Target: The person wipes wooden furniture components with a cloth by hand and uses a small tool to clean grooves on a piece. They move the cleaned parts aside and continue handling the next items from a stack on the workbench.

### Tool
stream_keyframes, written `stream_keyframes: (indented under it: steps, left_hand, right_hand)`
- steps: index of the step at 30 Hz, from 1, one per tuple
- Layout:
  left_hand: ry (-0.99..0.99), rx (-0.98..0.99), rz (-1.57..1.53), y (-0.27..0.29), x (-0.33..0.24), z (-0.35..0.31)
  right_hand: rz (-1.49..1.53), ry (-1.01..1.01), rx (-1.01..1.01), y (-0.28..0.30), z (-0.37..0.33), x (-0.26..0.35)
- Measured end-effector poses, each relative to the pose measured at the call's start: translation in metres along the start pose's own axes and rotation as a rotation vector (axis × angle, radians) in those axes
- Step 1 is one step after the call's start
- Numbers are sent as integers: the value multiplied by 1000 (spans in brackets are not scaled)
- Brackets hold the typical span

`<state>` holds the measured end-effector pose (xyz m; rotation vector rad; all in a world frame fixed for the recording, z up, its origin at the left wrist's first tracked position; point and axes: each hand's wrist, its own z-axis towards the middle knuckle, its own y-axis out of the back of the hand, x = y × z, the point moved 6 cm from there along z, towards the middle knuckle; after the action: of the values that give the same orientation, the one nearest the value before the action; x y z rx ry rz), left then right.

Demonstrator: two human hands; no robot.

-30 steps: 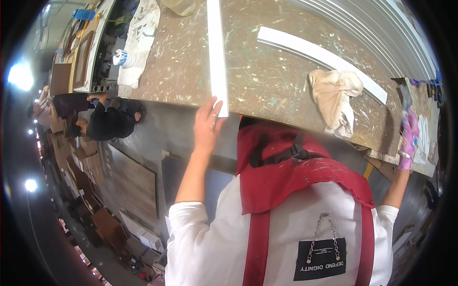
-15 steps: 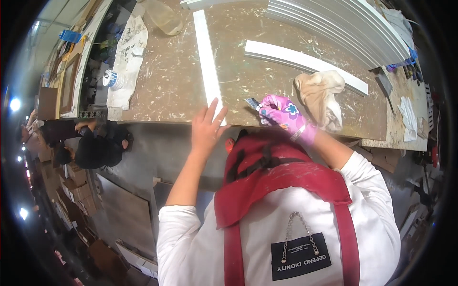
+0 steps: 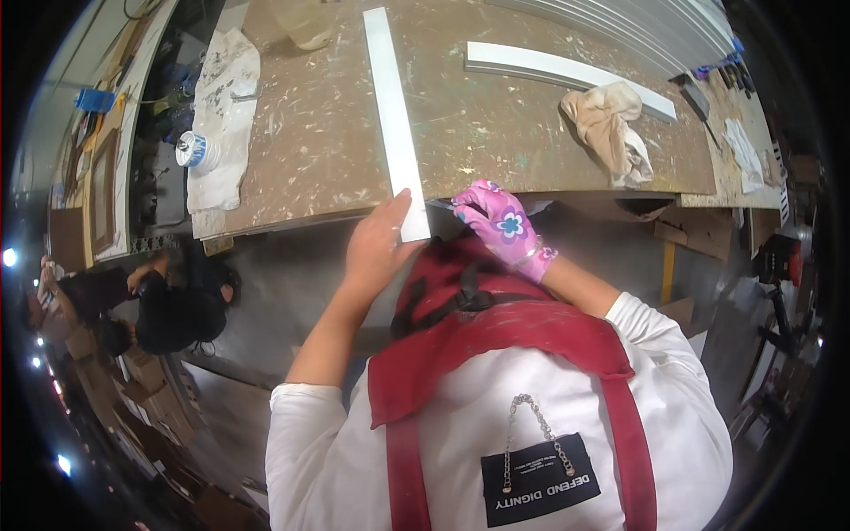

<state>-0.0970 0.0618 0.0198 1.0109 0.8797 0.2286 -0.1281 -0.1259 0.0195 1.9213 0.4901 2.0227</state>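
Observation:
A long white strip (image 3: 394, 115) lies across the paint-spattered workbench (image 3: 496, 150), its near end sticking out over the front edge. My bare left hand (image 3: 376, 248) grips that near end from the left side. My right hand (image 3: 500, 226), in a pink flowered glove, is closed around a small dark tool (image 3: 440, 205). The tool's tip sits at the bench edge just right of the strip's end. The two hands are a few centimetres apart.
A second white strip (image 3: 567, 75) and a crumpled beige rag (image 3: 611, 128) lie to the right. A white cloth (image 3: 221, 115) and a small can (image 3: 195, 150) lie to the left. More white strips (image 3: 637, 26) are stacked at the back. Another person (image 3: 168, 310) crouches on the floor at left.
My right hand came from the bench's far right end to the strip's near end, beside my left hand. My left hand has stayed on the strip.

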Motion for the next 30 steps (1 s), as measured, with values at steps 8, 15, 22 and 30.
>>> stream_keyframes:
  steps: [8, 15, 22, 30]
  left_hand:
    - [63, -27, 38, -3, 3, -5]
    - [34, -131, 4, -4, 3, -6]
    - [47, -151, -23, -4, 4, -7]
    - [30, -157, -23, -5, 4, -7]
  right_hand:
    - [-123, -44, -76, -30, -2, -3]
    - [-404, 260, -93, -33, -5, 13]
    - [-363, 280, 63, -36, -22, 7]
    - [-430, 231, -14, -37, 0, 3]
